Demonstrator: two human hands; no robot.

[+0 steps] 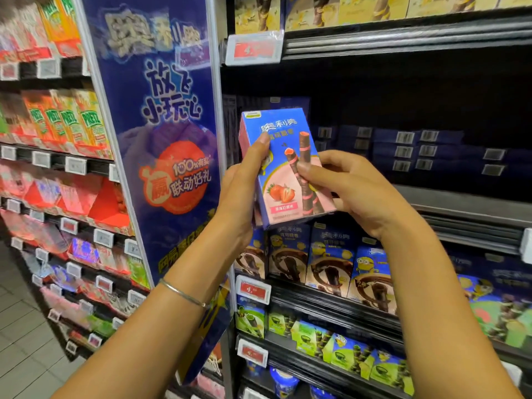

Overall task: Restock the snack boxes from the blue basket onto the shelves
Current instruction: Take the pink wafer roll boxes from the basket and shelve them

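Left hand (240, 194), right hand (355, 191) grip strawberry box (280, 168) (tilted) before open shelf (460, 201).

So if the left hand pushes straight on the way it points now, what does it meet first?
Probably the upright blue boxes standing just behind the strawberry box that the left hand grips. How far back they stand is unclear from this view.
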